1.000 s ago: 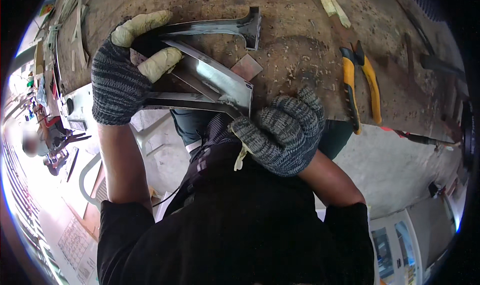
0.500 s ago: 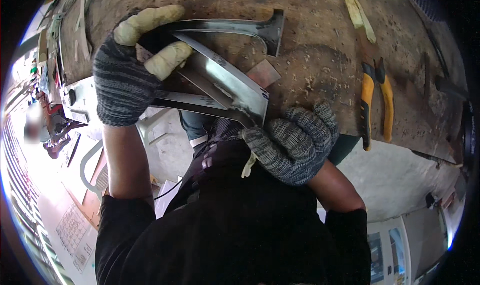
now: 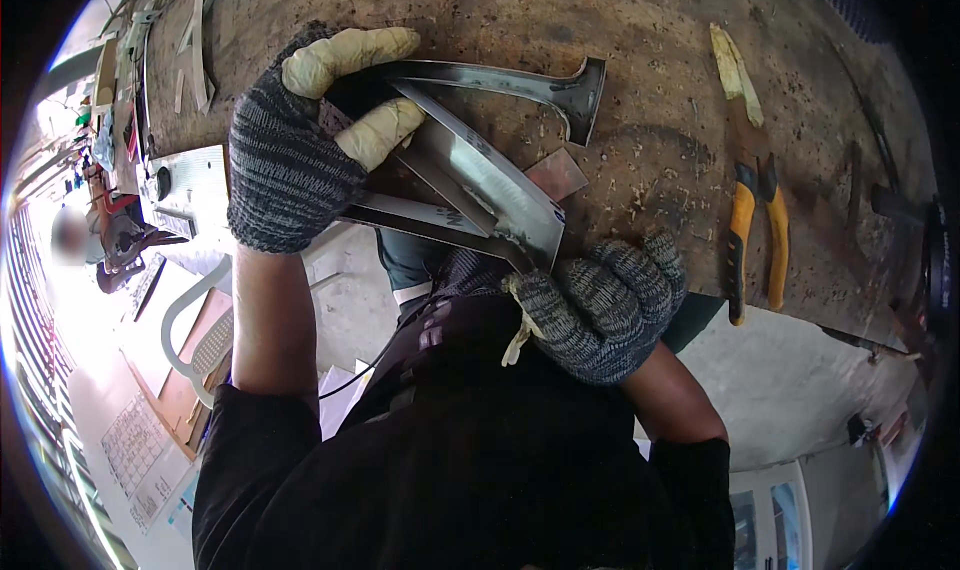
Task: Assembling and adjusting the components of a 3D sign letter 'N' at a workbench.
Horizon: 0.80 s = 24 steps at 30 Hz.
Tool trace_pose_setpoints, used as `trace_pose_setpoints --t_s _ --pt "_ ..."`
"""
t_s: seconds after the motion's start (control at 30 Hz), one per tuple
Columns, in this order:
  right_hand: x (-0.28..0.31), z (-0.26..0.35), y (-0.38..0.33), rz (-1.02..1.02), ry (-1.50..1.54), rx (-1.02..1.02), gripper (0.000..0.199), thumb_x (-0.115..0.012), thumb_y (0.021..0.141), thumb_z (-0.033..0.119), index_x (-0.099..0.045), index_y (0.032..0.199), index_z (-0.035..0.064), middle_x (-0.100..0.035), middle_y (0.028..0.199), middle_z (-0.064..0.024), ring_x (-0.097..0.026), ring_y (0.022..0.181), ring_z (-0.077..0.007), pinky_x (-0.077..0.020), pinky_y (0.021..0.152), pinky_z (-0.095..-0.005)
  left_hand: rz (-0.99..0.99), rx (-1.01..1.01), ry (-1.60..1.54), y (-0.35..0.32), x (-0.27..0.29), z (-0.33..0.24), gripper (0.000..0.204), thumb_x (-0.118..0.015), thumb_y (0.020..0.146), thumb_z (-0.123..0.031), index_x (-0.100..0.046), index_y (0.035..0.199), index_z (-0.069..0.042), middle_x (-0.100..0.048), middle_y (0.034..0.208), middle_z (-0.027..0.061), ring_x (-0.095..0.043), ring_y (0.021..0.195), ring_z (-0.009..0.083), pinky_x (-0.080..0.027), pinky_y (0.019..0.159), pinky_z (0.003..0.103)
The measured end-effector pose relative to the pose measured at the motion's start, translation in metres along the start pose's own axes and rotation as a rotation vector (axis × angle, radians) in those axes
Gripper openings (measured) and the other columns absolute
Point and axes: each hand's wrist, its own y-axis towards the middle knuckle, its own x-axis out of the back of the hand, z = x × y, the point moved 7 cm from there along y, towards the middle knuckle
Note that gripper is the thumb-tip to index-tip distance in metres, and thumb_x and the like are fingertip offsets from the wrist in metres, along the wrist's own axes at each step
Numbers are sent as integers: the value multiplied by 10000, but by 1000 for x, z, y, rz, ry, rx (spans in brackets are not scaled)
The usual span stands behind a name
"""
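Note:
A hollow, letter-shaped sheet-metal frame [image 3: 490, 175], with shiny inner walls and dark edges, is held tilted above the near edge of the wooden bench. My left hand [image 3: 300, 145], in a grey striped knit glove with pale tape round the thumb and a finger, is closed round its left end. At its lower right corner, my gloved right hand [image 3: 610, 310] is closed, fingers curled, the tip nearest me against the metal; a loose strip of pale tape [image 3: 518, 342] hangs there. The flared end [image 3: 585, 100] of the frame points to the far right.
Right on the bench [image 3: 640, 30] lie yellow-and-black-handled pliers [image 3: 760, 225] and a tool end wrapped in pale tape [image 3: 735, 75]. A small reddish square plate [image 3: 558, 175] lies beyond the frame. Thin strips [image 3: 198, 45] lie far left; a plastic chair [image 3: 190, 335] stands left.
In the picture, the bench, frame and both hands sit slightly lower and further right. Both hands keep their hold, and the frame's tilt looks nearly the same.

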Motion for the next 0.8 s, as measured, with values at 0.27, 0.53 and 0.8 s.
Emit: trace_pose_setpoints --t_s 0.27,0.53,0.8 --pt "2 0 2 -1 47 -101 454 -878 714 350 -690 1127 332 -510 1366 -31 -438 1346 -320 -335 1090 -608 -9 -11 2 -1 0 3 428 -782 810 26 -659 1217 -22 -700 1039 78 -671 887 142 -571 755 280" --pt "2 0 3 -35 32 -88 410 -870 716 325 -712 1093 313 -576 1223 -25 -478 1276 -309 -351 1074 -595 -16 -38 28 -1 0 1 425 -782 821 12 -658 1225 -23 -699 1050 82 -661 907 136 -565 781 285" --pt "4 -4 13 8 32 -68 315 -793 773 344 -718 1072 282 -594 1100 -30 -529 1112 -277 -390 1028 -563 -11 22 116 0 -2 -8 418 -814 826 -92 -675 1221 -72 -721 1027 51 -660 866 102 -545 800 262"
